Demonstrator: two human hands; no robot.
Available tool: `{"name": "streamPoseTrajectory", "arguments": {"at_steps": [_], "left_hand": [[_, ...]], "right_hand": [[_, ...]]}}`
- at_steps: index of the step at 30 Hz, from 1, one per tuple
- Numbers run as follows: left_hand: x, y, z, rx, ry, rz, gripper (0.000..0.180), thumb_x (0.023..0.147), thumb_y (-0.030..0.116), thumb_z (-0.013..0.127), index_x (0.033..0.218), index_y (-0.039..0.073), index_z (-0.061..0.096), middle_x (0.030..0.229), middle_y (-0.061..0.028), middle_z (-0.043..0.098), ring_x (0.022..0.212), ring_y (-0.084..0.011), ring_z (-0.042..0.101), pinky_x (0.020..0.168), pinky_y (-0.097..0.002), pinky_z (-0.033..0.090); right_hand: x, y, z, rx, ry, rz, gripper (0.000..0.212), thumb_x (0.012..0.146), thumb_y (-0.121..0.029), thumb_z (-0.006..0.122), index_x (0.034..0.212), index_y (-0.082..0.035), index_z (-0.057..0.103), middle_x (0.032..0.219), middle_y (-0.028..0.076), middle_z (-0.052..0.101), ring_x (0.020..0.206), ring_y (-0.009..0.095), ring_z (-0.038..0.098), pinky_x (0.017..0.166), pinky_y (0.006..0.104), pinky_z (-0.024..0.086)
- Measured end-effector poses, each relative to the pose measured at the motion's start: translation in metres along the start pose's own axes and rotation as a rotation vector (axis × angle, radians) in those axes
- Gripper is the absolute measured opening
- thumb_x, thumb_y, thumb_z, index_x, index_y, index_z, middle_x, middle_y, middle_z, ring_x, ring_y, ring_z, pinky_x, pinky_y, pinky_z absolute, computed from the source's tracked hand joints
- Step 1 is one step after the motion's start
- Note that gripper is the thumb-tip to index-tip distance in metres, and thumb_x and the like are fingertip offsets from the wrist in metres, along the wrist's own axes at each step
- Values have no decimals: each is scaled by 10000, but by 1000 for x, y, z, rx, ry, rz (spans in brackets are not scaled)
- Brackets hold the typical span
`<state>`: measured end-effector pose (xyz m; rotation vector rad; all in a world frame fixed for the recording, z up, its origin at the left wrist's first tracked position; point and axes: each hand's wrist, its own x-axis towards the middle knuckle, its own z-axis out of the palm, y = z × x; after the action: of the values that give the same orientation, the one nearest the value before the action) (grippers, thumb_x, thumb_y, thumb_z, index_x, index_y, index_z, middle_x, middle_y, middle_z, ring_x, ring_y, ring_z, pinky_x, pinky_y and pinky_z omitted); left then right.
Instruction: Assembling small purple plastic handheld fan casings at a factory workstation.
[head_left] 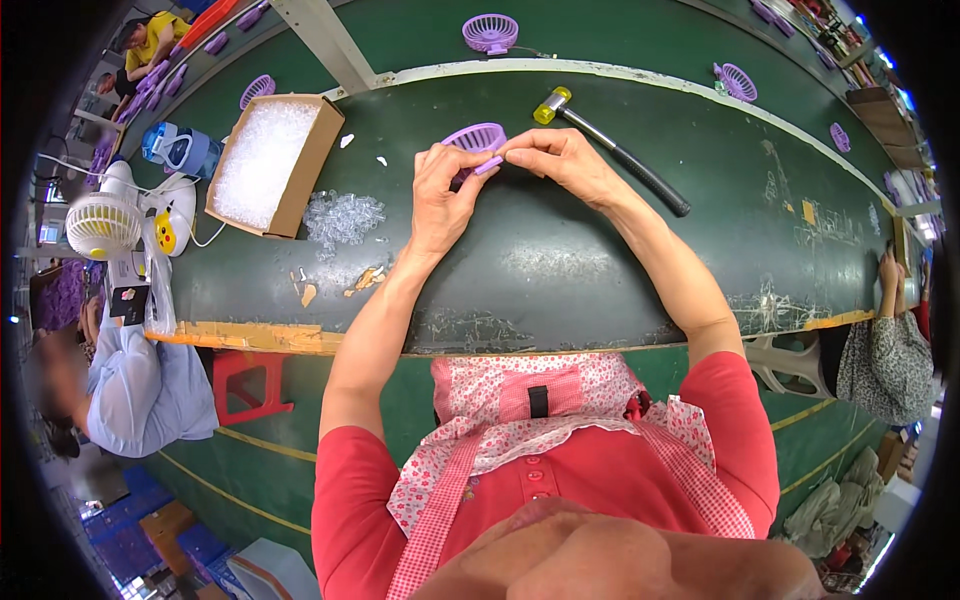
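Observation:
Above the green worktable I hold a purple plastic fan part with a round slatted grille (474, 136). My left hand (438, 197) is closed around its left and near side, thumb and fingers pinching a short purple piece at its near edge. My right hand (568, 168) is closed too, its thumb and forefinger pinched at the right end of that piece. What sits between the right fingertips is too small to make out. A hammer (625, 155) with yellow faces and a black handle lies just beyond my right hand.
A cardboard box (318, 165) full of small clear plastic pieces stands at left, beside a loose pile of clear pieces (345, 218). Further left are a blue bottle (185, 150) and a white fan (104, 225). Purple fans (490, 34) lie beyond the pale rail. People sit at both sides.

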<state>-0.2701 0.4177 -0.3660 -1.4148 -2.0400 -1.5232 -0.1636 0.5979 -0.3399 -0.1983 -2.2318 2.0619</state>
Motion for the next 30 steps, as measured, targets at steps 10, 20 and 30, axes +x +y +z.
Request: {"name": "streamPoseTrajectory", "arguments": {"at_steps": [10, 20, 30], "left_hand": [[3, 7, -5, -267, -83, -164, 166, 806, 21, 786, 956, 68, 732, 885, -30, 699, 817, -133, 626, 739, -284, 489], [5, 4, 4, 157, -108, 108, 533, 794, 217, 802, 1245, 43, 578, 1284, -155, 566, 1220, -358, 497, 1026, -452, 396], [-12, 11, 12, 439, -273, 198, 484, 800, 279, 785, 1204, 72, 618, 1248, -108, 600, 1194, -309, 530, 951, -422, 464]], "right_hand": [[-7, -18, 3, -329, 46, -204, 184, 944, -180, 687, 1025, -20, 726, 691, -32, 571, 678, 53, 476, 621, 241, 408], [21, 27, -14, -443, 465, -198, 221, 916, -191, 688, 988, 14, 730, 770, 92, 711, 677, 159, 649, 644, 309, 514], [-4, 25, -43, -1018, 418, -409, 233, 894, -125, 659, 1119, -82, 698, 1118, 104, 652, 1035, 310, 584, 867, 438, 452]]}}
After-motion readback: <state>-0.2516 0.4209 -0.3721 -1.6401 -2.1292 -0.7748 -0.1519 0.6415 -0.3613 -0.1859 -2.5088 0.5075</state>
